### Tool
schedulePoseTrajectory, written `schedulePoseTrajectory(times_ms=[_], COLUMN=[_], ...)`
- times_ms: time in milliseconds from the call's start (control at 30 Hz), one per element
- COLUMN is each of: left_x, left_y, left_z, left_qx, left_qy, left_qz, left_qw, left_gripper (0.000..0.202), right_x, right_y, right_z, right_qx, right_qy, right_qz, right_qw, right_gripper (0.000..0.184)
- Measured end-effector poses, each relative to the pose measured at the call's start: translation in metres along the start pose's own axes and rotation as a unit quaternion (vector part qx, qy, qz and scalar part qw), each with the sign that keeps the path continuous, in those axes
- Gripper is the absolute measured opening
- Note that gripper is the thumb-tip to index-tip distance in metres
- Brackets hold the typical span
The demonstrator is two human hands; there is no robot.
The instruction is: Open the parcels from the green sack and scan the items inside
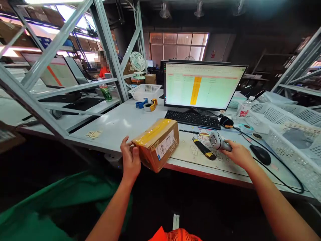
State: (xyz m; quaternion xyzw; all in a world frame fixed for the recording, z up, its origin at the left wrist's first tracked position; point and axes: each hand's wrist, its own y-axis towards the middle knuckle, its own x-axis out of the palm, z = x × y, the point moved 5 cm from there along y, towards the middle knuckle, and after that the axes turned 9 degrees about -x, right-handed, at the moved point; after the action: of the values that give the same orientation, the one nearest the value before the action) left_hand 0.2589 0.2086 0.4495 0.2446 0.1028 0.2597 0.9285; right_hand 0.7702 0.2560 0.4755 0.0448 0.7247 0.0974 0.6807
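Observation:
My left hand (130,158) grips the left end of a small taped cardboard box (157,144), held tilted over the front edge of the white table (120,124); its white shipping label faces right. My right hand (238,154) is wrapped round a grey handheld barcode scanner (217,141), whose head points left toward the box's label. A yellow-and-black utility knife (204,149) lies on the desk mat between the box and the scanner.
A monitor (202,85) with a spreadsheet and a black keyboard (192,119) stand behind. A black mouse (260,154) and white mesh baskets (288,134) lie right. Tape dispensers (146,104) lie at the back left. Green fabric (57,204) spreads below left. Another person (102,68) sits far left.

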Motion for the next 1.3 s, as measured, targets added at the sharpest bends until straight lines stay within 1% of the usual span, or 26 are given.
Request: schedulePoseTrajectory(times_ms=[33,67,100,167,233,300,367,433,467,533,600,633,700,800,900,967,1133,1300], left_x=[0.003,0.009,0.016,0.029,0.036,0.035,0.031,0.028,0.027,0.029,0.032,0.033,0.034,0.032,0.030,0.031,0.032,0.032], left_y=[-0.013,-0.025,-0.037,-0.052,-0.052,-0.034,-0.004,0.029,0.044,0.066,0.075,0.076,0.074,0.070,0.070,0.070,0.068,0.067], left_z=[-0.002,-0.003,-0.005,-0.011,-0.018,-0.024,-0.034,-0.048,-0.056,-0.070,-0.080,-0.084,-0.087,-0.089,-0.090,-0.091,-0.090,-0.090], left_qx=[0.002,0.003,-0.002,-0.038,-0.078,-0.089,-0.088,-0.089,-0.093,-0.109,-0.129,-0.137,-0.144,-0.141,-0.139,-0.138,-0.123,-0.122], left_qy=[-0.016,-0.022,-0.014,0.034,0.066,0.048,0.026,0.037,0.044,0.040,0.029,0.028,0.038,0.052,0.062,0.062,0.053,0.056], left_qz=[0.012,0.012,0.001,-0.026,-0.048,-0.084,-0.136,-0.185,-0.203,-0.226,-0.234,-0.237,-0.246,-0.253,-0.253,-0.254,-0.251,-0.251], left_qw=[1.000,1.000,1.000,0.998,0.994,0.991,0.986,0.978,0.974,0.967,0.963,0.961,0.958,0.956,0.956,0.955,0.959,0.959], left_gripper=[0.088,0.097,0.108,0.129,0.136,0.136,0.139,0.144,0.143,0.135,0.124,0.121,0.117,0.113,0.109,0.108,0.111,0.114], right_x=[0.009,0.017,0.026,0.040,0.044,0.036,0.017,-0.005,-0.013,-0.018,-0.014,-0.009,0.002,0.019,0.029,0.032,0.034,0.033], right_y=[0.007,0.013,0.017,0.021,0.022,0.025,0.034,0.052,0.064,0.095,0.127,0.141,0.164,0.184,0.191,0.193,0.196,0.203], right_z=[0.011,0.021,0.030,0.044,0.051,0.051,0.042,0.025,0.014,-0.009,-0.029,-0.037,-0.049,-0.057,-0.057,-0.055,-0.055,-0.065], right_qx=[0.019,0.037,0.053,0.080,0.087,0.076,0.062,0.042,0.026,-0.002,-0.020,-0.023,-0.022,-0.005,0.001,-0.002,-0.006,-0.004], right_qy=[-0.003,-0.006,-0.008,-0.008,0.001,0.012,0.016,0.006,-0.005,-0.017,-0.014,-0.012,-0.016,-0.028,-0.037,-0.042,-0.046,-0.033], right_qz=[-0.001,0.001,0.001,-0.001,0.000,0.015,0.045,0.073,0.077,0.049,0.010,-0.006,-0.031,-0.065,-0.086,-0.087,-0.085,-0.099], right_qw=[1.000,0.999,0.999,0.997,0.996,0.997,0.997,0.996,0.997,0.999,1.000,1.000,0.999,0.997,0.996,0.995,0.995,0.995], right_gripper=[0.058,0.059,0.060,0.064,0.067,0.071,0.069,0.060,0.053,0.042,0.035,0.033,0.035,0.040,0.037,0.037,0.042,0.046])
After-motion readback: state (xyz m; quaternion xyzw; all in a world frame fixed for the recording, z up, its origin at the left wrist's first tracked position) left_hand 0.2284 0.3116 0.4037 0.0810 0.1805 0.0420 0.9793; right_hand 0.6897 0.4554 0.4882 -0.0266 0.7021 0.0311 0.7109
